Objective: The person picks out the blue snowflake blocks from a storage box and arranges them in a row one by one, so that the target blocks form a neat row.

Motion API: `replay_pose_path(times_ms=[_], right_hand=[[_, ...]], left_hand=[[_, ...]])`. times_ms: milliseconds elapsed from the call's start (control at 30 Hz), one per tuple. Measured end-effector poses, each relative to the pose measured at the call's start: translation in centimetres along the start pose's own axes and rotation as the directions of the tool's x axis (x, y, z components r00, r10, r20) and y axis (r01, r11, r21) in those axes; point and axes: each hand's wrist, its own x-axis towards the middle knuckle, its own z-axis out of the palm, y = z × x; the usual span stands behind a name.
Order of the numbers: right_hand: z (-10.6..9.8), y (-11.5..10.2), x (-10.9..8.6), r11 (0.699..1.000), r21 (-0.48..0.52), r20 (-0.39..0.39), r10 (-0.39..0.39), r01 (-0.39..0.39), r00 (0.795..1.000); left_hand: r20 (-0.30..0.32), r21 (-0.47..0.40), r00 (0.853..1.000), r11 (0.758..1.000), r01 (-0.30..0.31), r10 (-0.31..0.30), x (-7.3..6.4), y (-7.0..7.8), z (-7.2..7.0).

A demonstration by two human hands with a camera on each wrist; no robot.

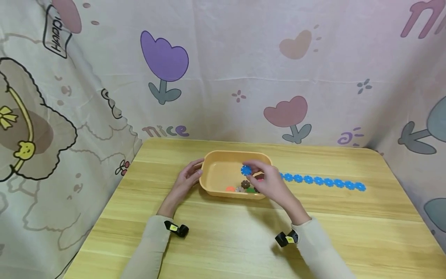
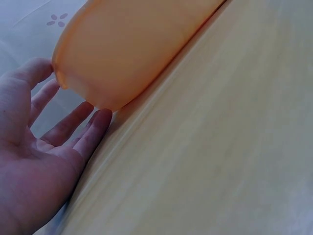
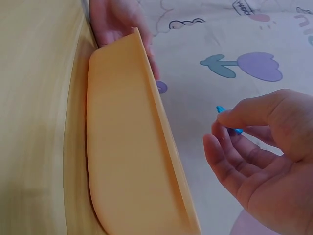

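My right hand [image 1: 270, 180] is over a yellow plastic bin [image 1: 219, 155] and pinches a blue notched disc [image 1: 246, 170] between thumb and fingers. From the right wrist view, the blue disc [image 3: 234, 129] is seen nearly edge-on, partly covered by the thumb, above the bin's rim. Against the bin's left end rests my left hand [image 1: 184, 180]; in the left wrist view its loosely extended fingers [image 2: 66, 125] touch the outer wall. Inside the bin lie several more discs, including a brown one [image 1: 245, 184], an orange one [image 1: 230, 189] and a green one [image 1: 251, 190].
A row of several blue discs [image 1: 318, 181] runs rightward from beside the bin across the wooden table [image 1: 223, 232]. Part of its left end is hidden behind my right hand. A printed curtain [image 1: 223, 77] hangs behind the table and along its left side.
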Motion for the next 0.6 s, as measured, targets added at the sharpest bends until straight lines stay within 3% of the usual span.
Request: replay_pose_path(times_ms=[600], right_hand=[[-5.5,2.1,-4.7,0.994,-0.083,-0.142,0.060,-0.072,0.988]], left_hand=[[-0.008,0.030,1.000,0.999,0.014,-0.014,-0.1,-0.1,0.0]])
